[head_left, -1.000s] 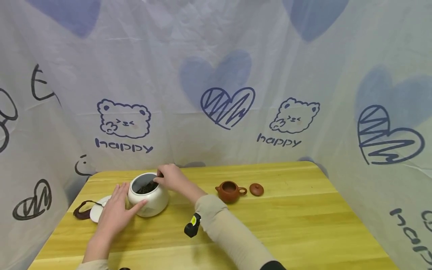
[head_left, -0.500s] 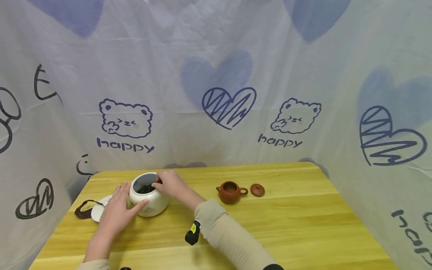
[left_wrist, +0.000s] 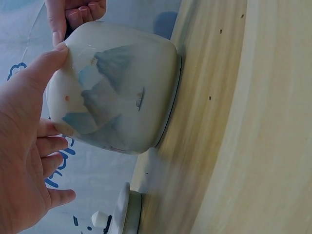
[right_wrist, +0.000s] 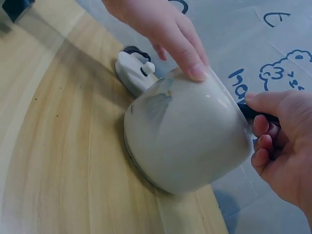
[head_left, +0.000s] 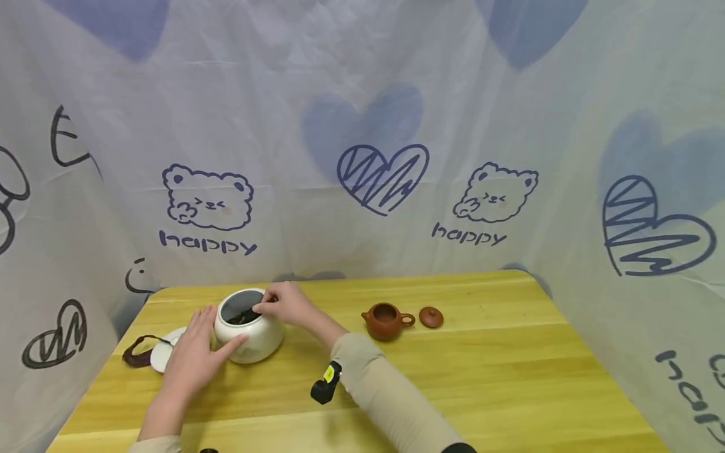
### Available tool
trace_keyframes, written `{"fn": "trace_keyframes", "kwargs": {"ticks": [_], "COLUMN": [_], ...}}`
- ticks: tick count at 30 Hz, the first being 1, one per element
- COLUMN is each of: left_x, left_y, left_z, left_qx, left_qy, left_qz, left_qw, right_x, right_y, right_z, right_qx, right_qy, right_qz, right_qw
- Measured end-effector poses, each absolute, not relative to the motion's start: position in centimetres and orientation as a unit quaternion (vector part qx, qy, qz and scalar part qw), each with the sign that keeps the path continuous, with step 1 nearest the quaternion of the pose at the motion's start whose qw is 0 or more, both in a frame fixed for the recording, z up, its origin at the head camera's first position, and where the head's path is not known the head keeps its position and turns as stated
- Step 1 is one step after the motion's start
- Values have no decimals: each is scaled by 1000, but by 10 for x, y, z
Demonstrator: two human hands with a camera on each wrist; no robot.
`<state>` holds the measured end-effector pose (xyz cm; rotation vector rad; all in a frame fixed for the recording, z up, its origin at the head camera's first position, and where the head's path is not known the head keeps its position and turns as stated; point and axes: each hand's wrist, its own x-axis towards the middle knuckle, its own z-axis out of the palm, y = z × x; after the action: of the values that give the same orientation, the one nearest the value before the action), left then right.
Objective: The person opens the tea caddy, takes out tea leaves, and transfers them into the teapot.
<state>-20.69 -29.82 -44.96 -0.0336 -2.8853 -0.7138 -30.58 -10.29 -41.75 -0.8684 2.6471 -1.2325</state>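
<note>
White round shiny jar (head_left: 257,346) with grey-blue hills painted on it stands on the yellow wooden surface (head_left: 481,377), at 10 o'clock from the middle in the head view.

The left hand (head_left: 192,355) is at the jar's 9 o'clock side with fingers spread, and its thumb touches the jar near the rim. The right hand (head_left: 291,307) is at 2 o'clock on the rim, pinching a thin black stick (right_wrist: 250,111) between thumb and fingers; the jar hides the stick's other end. Dark crumbly bits (head_left: 242,317) lie in the jar. At 8 o'clock from the jar sits a flat white lid with a knob (head_left: 161,360), partly behind the left hand. A dark thing with a looped cord (head_left: 138,359) is at 9 o'clock of that lid. A small red-brown teapot (head_left: 383,327) stands at 3 o'clock from the jar, open on top, with its little round red-brown lid (head_left: 431,318) just beside it, at 3 o'clock.
</note>
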Motion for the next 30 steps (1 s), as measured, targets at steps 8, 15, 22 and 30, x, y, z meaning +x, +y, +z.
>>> {"fn": "trace_keyframes", "kwargs": {"ticks": [8, 15, 22, 30], "left_x": [-206, -207, -208, -209], "left_y": [-300, -300, -299, -298], "left_z": [-446, -450, -451, -449], "left_qx": [-9, -12, -13, -13], "left_qy": [-967, -966, -965, -965], "left_qz": [-241, -245, -246, -247], "left_qw": [82, 83, 88, 83], "right_x": [-307, -308, -310, -305], "right_y": [-97, -85, -77, -80], "right_z": [-426, -428, -428, -417], "right_qx": [-235, -192, -184, -269], "right_qy": [833, 813, 810, 875], "right_qz": [-497, -548, -557, -397], "right_qw": [60, 47, 20, -62]}}
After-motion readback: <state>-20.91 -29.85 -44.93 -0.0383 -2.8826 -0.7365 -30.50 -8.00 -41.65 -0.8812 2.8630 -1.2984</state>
